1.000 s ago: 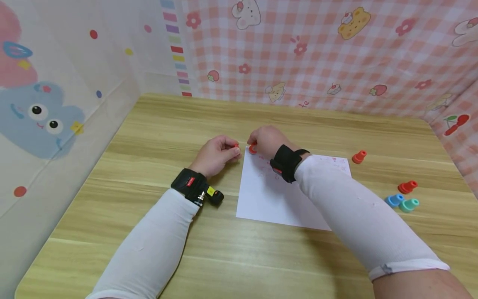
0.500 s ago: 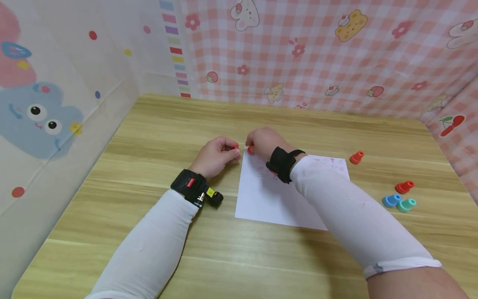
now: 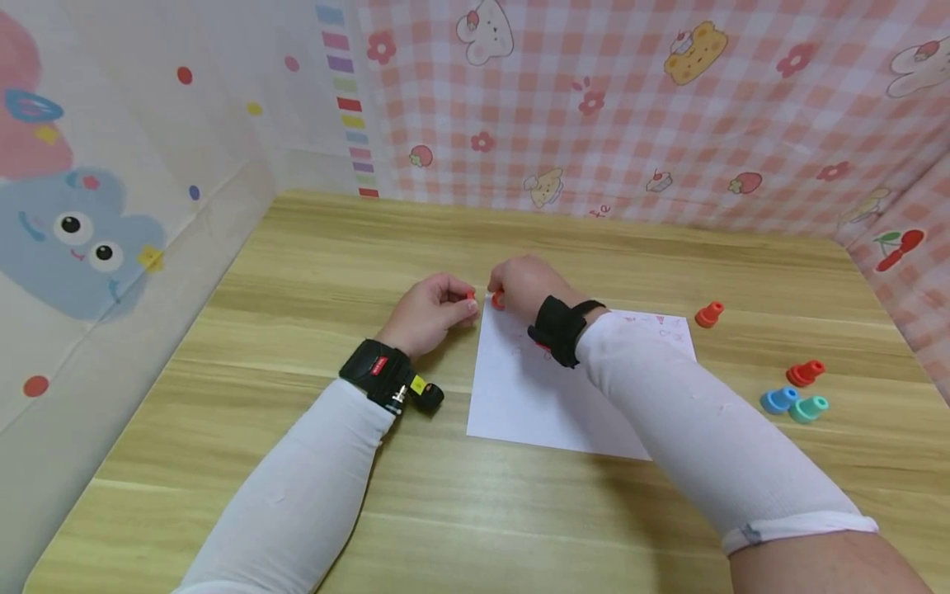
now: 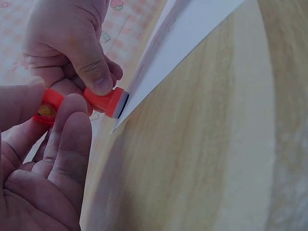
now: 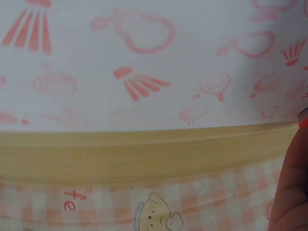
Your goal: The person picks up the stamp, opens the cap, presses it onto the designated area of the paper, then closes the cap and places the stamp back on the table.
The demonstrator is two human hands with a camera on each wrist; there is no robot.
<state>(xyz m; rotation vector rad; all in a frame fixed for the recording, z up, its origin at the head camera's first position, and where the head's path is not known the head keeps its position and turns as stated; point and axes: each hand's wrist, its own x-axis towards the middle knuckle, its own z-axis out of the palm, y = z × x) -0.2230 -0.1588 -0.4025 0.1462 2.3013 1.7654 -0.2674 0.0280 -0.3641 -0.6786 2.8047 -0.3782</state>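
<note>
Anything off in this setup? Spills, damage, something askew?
Nothing looks spilled or damaged. One mild oddity on the paper, in the right wrist view: some faint prints are much paler than the bold red prints near them, which may just be uneven inking.

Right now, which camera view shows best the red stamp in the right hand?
The left wrist view: there the red stamp shows its side and dark bottom edge. In the head view, the right hand hides most of it; the right wrist view has only a sliver.
</note>
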